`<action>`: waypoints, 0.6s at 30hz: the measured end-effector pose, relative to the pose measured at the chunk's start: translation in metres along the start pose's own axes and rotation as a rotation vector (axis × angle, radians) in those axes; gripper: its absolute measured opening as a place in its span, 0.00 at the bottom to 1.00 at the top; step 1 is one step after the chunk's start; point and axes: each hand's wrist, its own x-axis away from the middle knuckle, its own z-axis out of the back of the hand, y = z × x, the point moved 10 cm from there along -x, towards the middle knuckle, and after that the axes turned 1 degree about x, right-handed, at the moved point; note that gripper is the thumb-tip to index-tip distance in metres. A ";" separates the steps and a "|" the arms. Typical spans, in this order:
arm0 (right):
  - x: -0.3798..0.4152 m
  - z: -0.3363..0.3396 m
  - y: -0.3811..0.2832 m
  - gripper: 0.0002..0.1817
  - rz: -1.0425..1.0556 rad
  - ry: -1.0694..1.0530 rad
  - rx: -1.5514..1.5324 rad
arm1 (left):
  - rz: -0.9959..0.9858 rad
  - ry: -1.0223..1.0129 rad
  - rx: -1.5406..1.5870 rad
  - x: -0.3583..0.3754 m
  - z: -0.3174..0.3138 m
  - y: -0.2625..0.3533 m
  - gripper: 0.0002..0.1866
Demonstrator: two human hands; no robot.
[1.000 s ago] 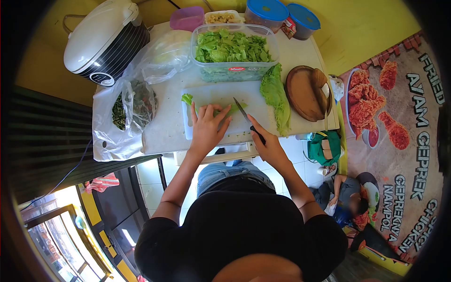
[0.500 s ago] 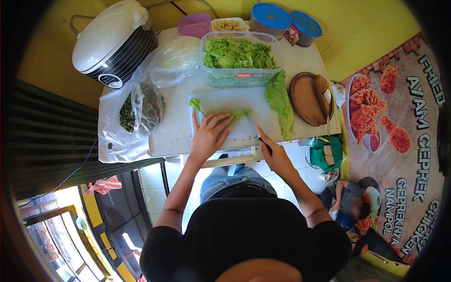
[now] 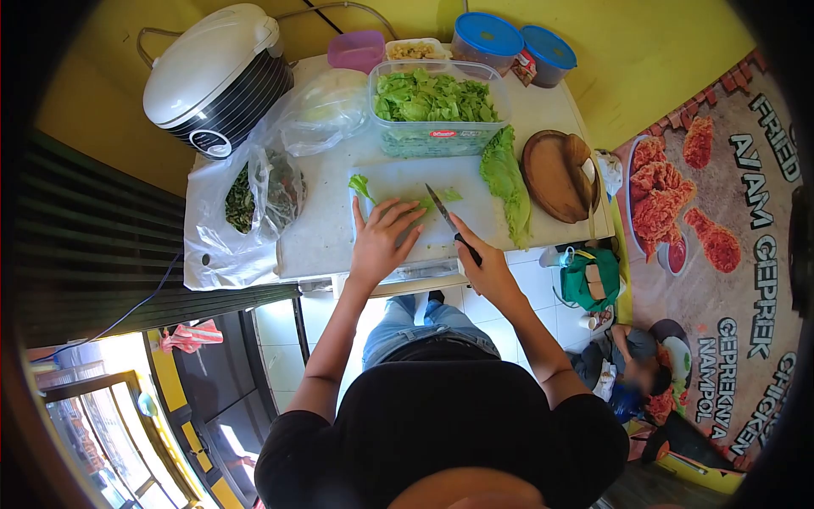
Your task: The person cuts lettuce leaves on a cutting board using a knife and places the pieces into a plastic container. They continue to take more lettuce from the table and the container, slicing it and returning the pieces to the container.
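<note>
My left hand (image 3: 383, 240) lies over the white cutting board (image 3: 394, 172), its fingers spread on the lettuce piece. A leafy tip (image 3: 361, 186) pokes out beyond the index finger, and green bits (image 3: 447, 195) lie to the right of the fingertips. The black handle of a knife (image 3: 442, 207) is in my right hand (image 3: 485, 263), fingers closed round it, the dark blade pointing up and left over the board. A long lettuce leaf (image 3: 504, 182) rests along the board's right edge. Behind the board stands a clear tub (image 3: 441, 142) of cut lettuce.
A rice cooker (image 3: 216, 76) and plastic bags (image 3: 326, 110) occupy the table's left. At right is a wooden mortar (image 3: 551, 182); blue-lidded containers (image 3: 489, 34) stand at the back. A person (image 3: 627, 360) sits low at the right, beyond a green bag (image 3: 591, 278).
The knife blade has swung up and left, nearer the left fingertips, and now shows its flat side. The whole view has shifted slightly. My left hand stays on the lettuce.
</note>
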 end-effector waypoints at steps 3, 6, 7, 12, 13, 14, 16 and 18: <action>0.001 -0.004 -0.004 0.27 0.119 0.024 0.044 | -0.004 0.000 -0.005 0.001 0.000 0.000 0.15; 0.000 -0.002 -0.004 0.27 0.124 0.026 0.077 | -0.013 0.003 -0.017 0.000 -0.001 0.000 0.16; 0.001 -0.002 -0.002 0.28 0.116 0.024 0.101 | -0.014 0.005 -0.017 0.000 -0.001 0.000 0.16; 0.001 -0.002 -0.003 0.28 0.203 0.057 0.184 | -0.007 -0.001 -0.015 0.002 -0.001 0.000 0.16; -0.002 -0.002 0.000 0.29 0.164 0.042 0.210 | -0.006 0.004 -0.014 0.000 -0.001 0.000 0.16; -0.007 -0.004 0.001 0.29 0.164 0.041 0.211 | -0.005 0.004 -0.013 0.000 -0.001 -0.001 0.16; -0.018 -0.008 -0.005 0.29 0.227 0.083 0.217 | -0.012 0.025 -0.020 0.000 0.001 0.000 0.15; -0.024 -0.011 -0.009 0.29 0.183 0.056 0.233 | -0.010 0.028 -0.023 0.000 0.001 0.000 0.15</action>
